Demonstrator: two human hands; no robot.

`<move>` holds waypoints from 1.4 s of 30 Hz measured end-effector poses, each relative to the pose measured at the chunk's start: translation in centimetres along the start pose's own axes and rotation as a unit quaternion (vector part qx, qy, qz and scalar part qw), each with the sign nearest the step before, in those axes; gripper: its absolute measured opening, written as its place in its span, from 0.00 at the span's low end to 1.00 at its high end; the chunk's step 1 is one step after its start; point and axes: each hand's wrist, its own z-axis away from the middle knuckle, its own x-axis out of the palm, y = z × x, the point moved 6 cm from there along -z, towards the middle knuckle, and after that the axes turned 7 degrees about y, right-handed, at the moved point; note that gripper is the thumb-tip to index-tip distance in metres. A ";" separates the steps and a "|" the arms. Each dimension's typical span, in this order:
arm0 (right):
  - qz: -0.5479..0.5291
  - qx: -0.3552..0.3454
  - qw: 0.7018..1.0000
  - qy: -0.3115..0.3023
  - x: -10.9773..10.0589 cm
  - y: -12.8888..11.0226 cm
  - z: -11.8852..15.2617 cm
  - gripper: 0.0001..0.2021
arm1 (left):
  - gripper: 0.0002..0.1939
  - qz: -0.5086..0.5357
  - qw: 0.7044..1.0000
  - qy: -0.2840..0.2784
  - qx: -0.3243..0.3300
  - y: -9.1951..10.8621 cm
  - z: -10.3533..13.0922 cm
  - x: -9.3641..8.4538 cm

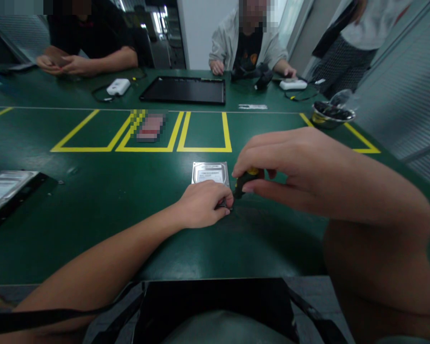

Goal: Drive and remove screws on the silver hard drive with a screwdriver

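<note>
A silver hard drive (210,172) with a white label lies on the green table in front of me. My left hand (204,203) is closed over its near part, with thumb and fingers at the near right corner, and covers much of it. Just to the right, my right hand (286,162) grips a black and yellow screwdriver (241,185) by the handle, pointing down beside the drive. Its tip is too dark to make out, so I cannot tell whether it touches the drive.
Another hard drive (10,188) in a black bracket lies at left, small bits nearby. Yellow tape (204,149) marks sections. Farther back are a black screen panel (186,91), white boxes with cables and a metal bowl (332,117). People are across the table.
</note>
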 end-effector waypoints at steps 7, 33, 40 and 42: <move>-0.004 -0.001 1.000 0.005 0.4 -0.1 -0.2 0.08 | 0.08 0.000 1.000 0.004 0.005 -0.1 0.0 0.0; -0.036 0.017 0.999 0.019 2.4 -0.3 -1.7 0.11 | 0.13 0.013 1.000 0.007 -0.005 -0.9 0.3 -0.2; -0.040 0.010 0.999 0.026 2.8 -0.4 -1.8 0.11 | 0.13 0.027 1.000 0.008 -0.001 -0.9 0.3 -0.3; -0.041 0.005 0.999 0.026 2.7 -0.4 -1.8 0.11 | 0.13 0.034 0.999 0.009 0.001 -1.0 0.2 -0.3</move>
